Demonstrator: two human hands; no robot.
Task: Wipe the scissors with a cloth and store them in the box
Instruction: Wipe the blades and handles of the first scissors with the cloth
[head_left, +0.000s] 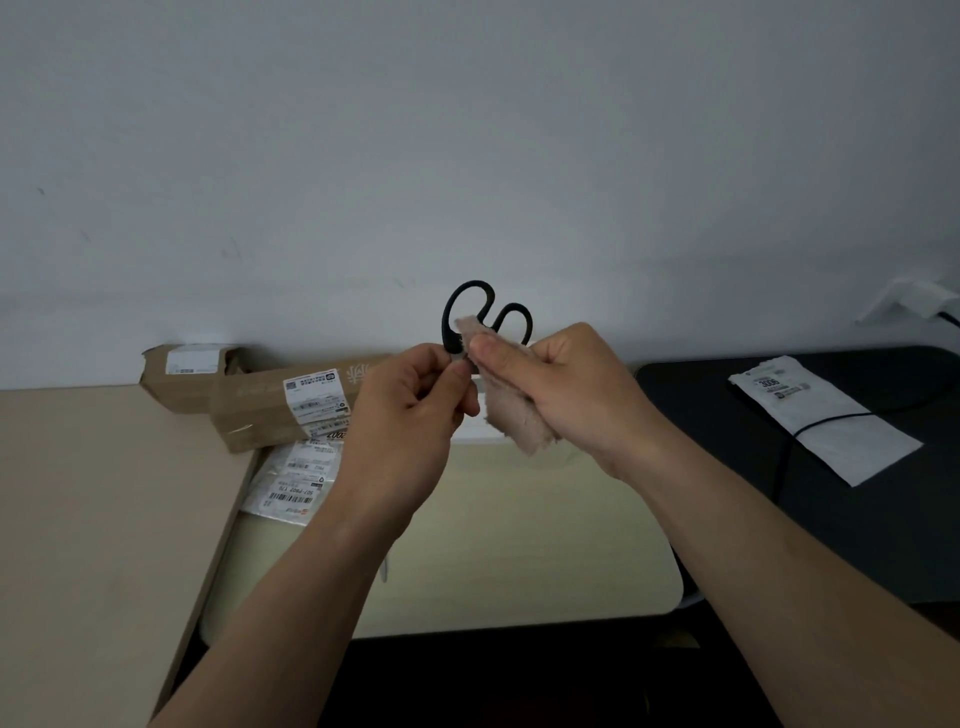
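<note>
Black-handled scissors (470, 306) are held up in front of the wall, handles upward; the blades are hidden behind my fingers. My left hand (410, 410) pinches them just below the handles. My right hand (561, 384) presses a beige cloth (511, 421) against the scissors, thumb on top, with the cloth's loose end hanging down. A long brown cardboard box (270, 410) with shipping labels lies on the table behind my left hand, its flaps looking shut.
A second, smaller cardboard box (182, 374) sits against the wall at the left. Labelled plastic mailers (291, 483) lie below the boxes. A pale cream surface (519, 545) is beneath my hands. At right, a black table (857, 519) carries a white packet (826, 421) and a black cable (810, 426).
</note>
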